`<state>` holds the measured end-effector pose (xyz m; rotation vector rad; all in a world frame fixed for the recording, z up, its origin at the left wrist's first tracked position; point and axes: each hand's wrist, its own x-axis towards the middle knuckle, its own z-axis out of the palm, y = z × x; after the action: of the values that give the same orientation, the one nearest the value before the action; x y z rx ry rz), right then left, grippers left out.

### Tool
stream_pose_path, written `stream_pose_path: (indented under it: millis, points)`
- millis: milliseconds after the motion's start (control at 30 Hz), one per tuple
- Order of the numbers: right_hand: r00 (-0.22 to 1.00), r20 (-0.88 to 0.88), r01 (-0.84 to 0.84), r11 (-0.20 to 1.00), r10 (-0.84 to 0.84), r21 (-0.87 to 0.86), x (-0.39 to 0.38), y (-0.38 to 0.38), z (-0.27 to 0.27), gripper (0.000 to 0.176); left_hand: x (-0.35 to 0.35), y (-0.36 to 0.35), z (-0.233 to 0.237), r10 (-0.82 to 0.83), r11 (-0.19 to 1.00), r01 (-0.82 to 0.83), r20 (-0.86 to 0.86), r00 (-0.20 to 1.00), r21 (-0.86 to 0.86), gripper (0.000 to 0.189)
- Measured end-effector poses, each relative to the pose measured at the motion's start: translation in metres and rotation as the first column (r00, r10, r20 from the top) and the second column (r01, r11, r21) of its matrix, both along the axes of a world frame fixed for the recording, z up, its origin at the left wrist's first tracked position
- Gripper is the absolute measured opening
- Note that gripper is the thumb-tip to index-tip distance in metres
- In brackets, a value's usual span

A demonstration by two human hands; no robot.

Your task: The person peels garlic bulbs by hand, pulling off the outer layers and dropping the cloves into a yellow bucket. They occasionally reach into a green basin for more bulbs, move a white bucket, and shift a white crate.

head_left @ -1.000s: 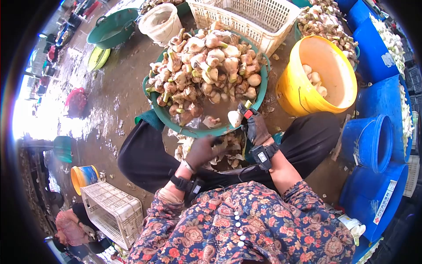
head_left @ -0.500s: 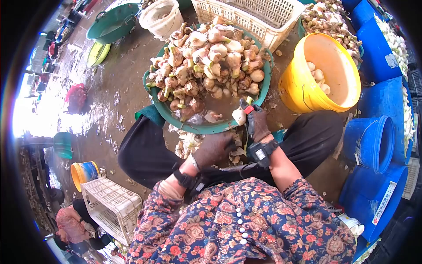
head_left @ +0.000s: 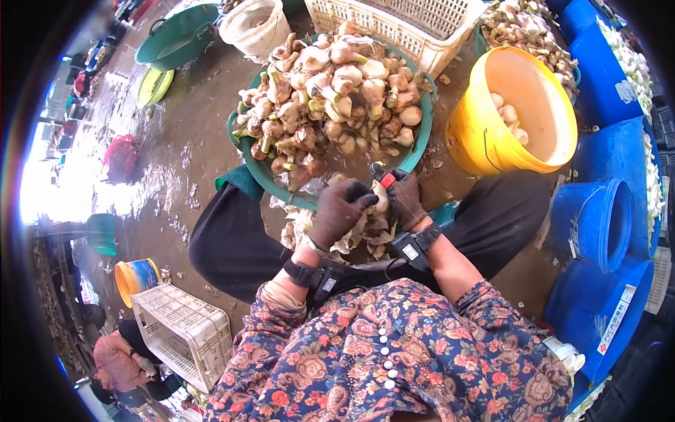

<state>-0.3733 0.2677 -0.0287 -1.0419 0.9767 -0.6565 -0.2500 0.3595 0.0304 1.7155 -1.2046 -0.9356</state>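
Observation:
Both hands wear dark gloves and meet at the near rim of a green basin (head_left: 420, 156) heaped with garlic bulbs (head_left: 330, 91). My right hand (head_left: 403, 199) is closed around a pale garlic bulb (head_left: 382, 197), with a red-banded tool (head_left: 387, 180) at its fingers. At the left side of that bulb my left hand (head_left: 342, 212) has its fingers curled; whether they grip a part of it is hidden. Peeled skins (head_left: 365, 235) lie below the hands, between the legs. The yellow bucket (head_left: 485, 141) on the right holds several peeled bulbs (head_left: 510, 118).
Blue buckets (head_left: 587, 221) stand at the right. A white crate (head_left: 422, 53) and a white bucket (head_left: 254, 32) are beyond the basin. At lower left are another crate (head_left: 184, 330) and a person in a pink top (head_left: 118, 360).
My left hand has moved up and right to meet the bulb at my right hand. My right hand has turned and come slightly left and down with the bulb.

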Motion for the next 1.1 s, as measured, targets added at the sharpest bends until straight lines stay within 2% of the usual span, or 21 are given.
stream_pose_path:
  millis: [67, 133, 167, 200, 233, 267, 333, 367, 400, 467, 500, 567, 667, 733, 767, 833, 967, 1000, 1033, 1067, 1100]
  points:
    - [0.999, -0.042, 0.019, 0.999, -0.018, 0.029, 0.002, 0.001, 0.001, 0.02, -0.008, 0.007, -0.002, -0.042, 0.999, 0.042, 0.233, 0.972, 0.006, 0.018]
    - [0.995, -0.085, 0.047, 0.997, -0.043, 0.056, 0.003, -0.003, -0.004, 0.021, -0.012, 0.023, -0.001, -0.09, 0.996, 0.088, 0.265, 0.96, 0.02, 0.017]
    - [0.986, 0.147, 0.039, 0.957, -0.084, 0.287, 0.001, -0.011, -0.016, 0.023, -0.015, 0.034, 0.0, -0.296, 0.953, 0.25, 0.349, 0.889, 0.171, 0.019]
    - [0.918, 0.355, -0.025, 0.869, -0.176, 0.494, -0.001, -0.017, -0.029, 0.025, -0.015, 0.04, 0.001, -0.495, 0.862, 0.382, 0.395, 0.774, 0.332, 0.022]
    - [0.927, 0.358, -0.06, 0.896, -0.115, 0.441, -0.002, -0.02, -0.027, 0.032, -0.014, 0.04, 0.001, -0.499, 0.86, 0.385, 0.395, 0.771, 0.334, 0.022]
    - [0.926, 0.359, -0.059, 0.895, -0.116, 0.443, -0.002, -0.018, -0.026, 0.032, -0.013, 0.04, 0.001, -0.365, 0.917, 0.263, 0.368, 0.855, 0.299, 0.023]
    - [0.988, -0.054, 0.153, 0.914, -0.143, 0.377, 0.002, -0.013, -0.019, 0.035, -0.008, 0.037, 0.0, -0.075, 0.97, 0.0, 0.297, 0.952, 0.244, 0.027]
    - [0.989, -0.062, 0.15, 0.911, -0.137, 0.383, 0.001, -0.007, -0.019, 0.035, -0.008, 0.028, 0.002, 0.09, 0.996, -0.093, 0.231, 0.969, 0.004, 0.024]
    - [0.986, -0.083, 0.162, 0.921, -0.142, 0.354, 0.004, -0.005, -0.018, 0.037, -0.008, 0.016, 0.006, 0.151, 0.974, -0.107, 0.218, 0.964, -0.2, 0.021]
    - [0.984, -0.099, 0.175, 0.931, -0.15, 0.321, 0.007, -0.005, -0.009, 0.039, -0.007, 0.003, 0.009, 0.115, 0.98, -0.042, 0.381, 0.917, -0.196, 0.023]
    - [0.989, -0.094, 0.14, 0.937, -0.116, 0.321, 0.005, -0.006, -0.004, 0.039, -0.004, 0.001, 0.007, 0.114, 0.979, -0.039, 0.381, 0.917, -0.198, 0.023]
    - [0.992, -0.091, 0.116, 0.939, -0.091, 0.322, 0.0, -0.006, -0.009, 0.039, 0.001, 0.0, 0.003, -0.054, 0.977, 0.141, 0.453, 0.89, -0.159, 0.022]
    - [0.993, -0.109, 0.077, 0.97, -0.053, 0.231, -0.005, -0.003, -0.03, 0.039, 0.0, 0.003, 0.0, -0.107, 0.972, 0.183, 0.414, 0.904, -0.148, 0.02]
    - [0.964, -0.267, 0.065, 0.972, -0.003, 0.224, -0.003, -0.002, -0.031, 0.043, -0.006, 0.006, -0.004, -0.091, 0.978, 0.158, 0.404, 0.91, -0.138, 0.018]
    - [0.964, -0.265, 0.062, 0.972, 0.0, 0.227, -0.003, -0.002, -0.028, 0.043, -0.008, 0.007, -0.006, -0.081, 0.981, 0.143, 0.393, 0.916, -0.13, 0.017]
    - [0.924, -0.372, -0.026, 0.984, 0.091, 0.177, -0.007, -0.003, -0.023, 0.031, -0.011, 0.007, -0.008, -0.087, 0.985, 0.14, 0.4, 0.912, -0.105, 0.016]
    - [0.924, -0.376, -0.012, 0.989, 0.067, 0.148, -0.006, -0.002, -0.038, 0.03, -0.016, 0.012, -0.007, -0.112, 0.988, 0.148, 0.445, 0.889, -0.047, 0.012]
    - [0.952, -0.303, 0.028, 0.98, 0.034, 0.197, -0.003, 0.0, -0.047, 0.031, -0.018, 0.013, -0.007, -0.12, 0.988, 0.152, 0.463, 0.878, -0.033, 0.012]
    - [0.973, -0.23, 0.062, 0.967, -0.004, 0.247, -0.002, 0.0, -0.053, 0.032, -0.015, 0.019, -0.013, -0.229, 0.966, 0.257, 0.452, 0.862, -0.002, 0.017]
    - [0.973, -0.231, 0.063, 0.968, -0.005, 0.244, -0.004, -0.002, -0.05, 0.032, -0.015, 0.028, -0.011, -0.228, 0.966, 0.258, 0.452, 0.863, -0.005, 0.017]
    - [0.988, -0.142, 0.118, 0.912, -0.067, 0.393, -0.007, -0.006, -0.047, 0.035, -0.016, 0.04, -0.007, -0.411, 0.911, 0.35, 0.432, 0.803, 0.217, 0.023]
